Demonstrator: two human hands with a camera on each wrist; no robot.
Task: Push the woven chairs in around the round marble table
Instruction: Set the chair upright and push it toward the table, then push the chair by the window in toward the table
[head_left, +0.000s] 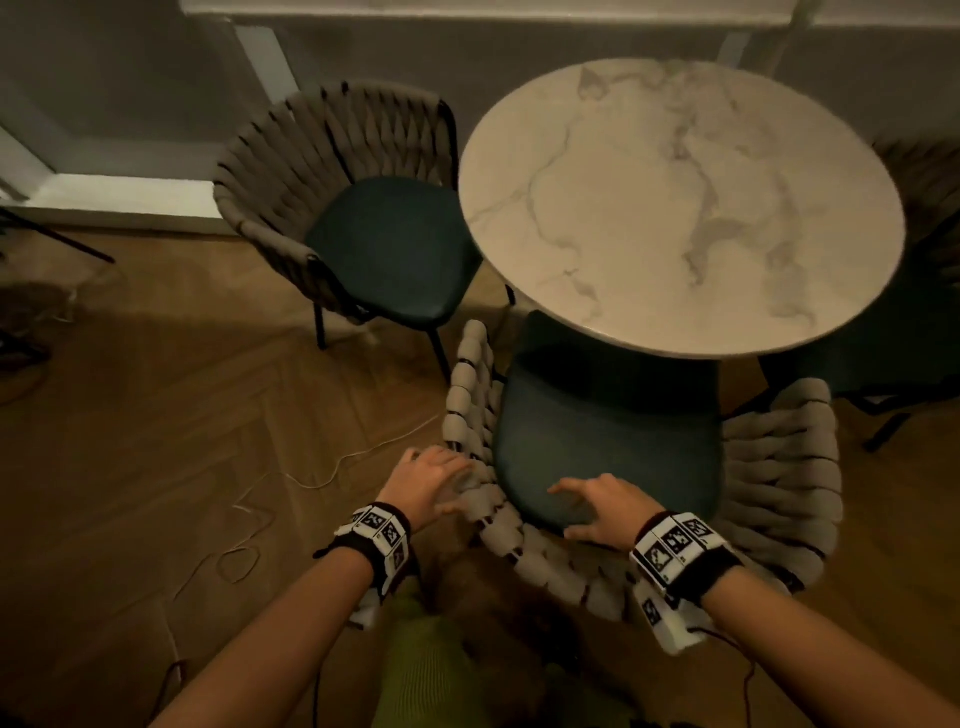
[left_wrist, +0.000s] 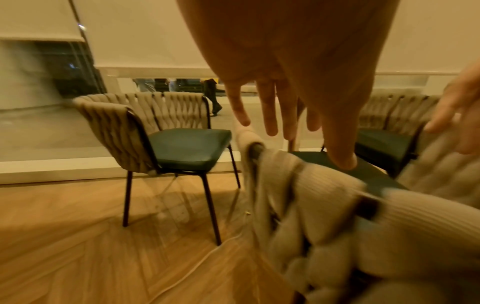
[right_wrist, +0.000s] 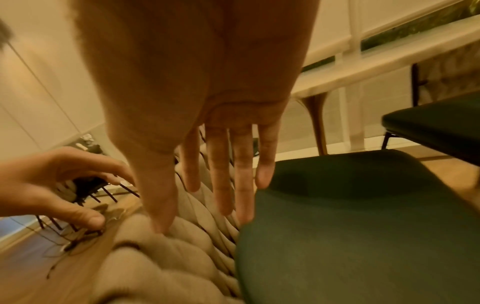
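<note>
Both hands over the near woven chair (head_left: 779, 483) now: left hand (head_left: 434, 480) spread wide just above its braided back, right hand (head_left: 597, 506) flat above the green seat, neither grip holding anything. The seat's front already sits under the marble tabletop (head_left: 680, 202). The left chair (head_left: 332, 202) stands apart from it; I'd say that one needs pushing next

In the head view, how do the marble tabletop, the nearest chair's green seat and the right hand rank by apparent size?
1. marble tabletop
2. green seat, partly hidden under the table
3. right hand
</note>
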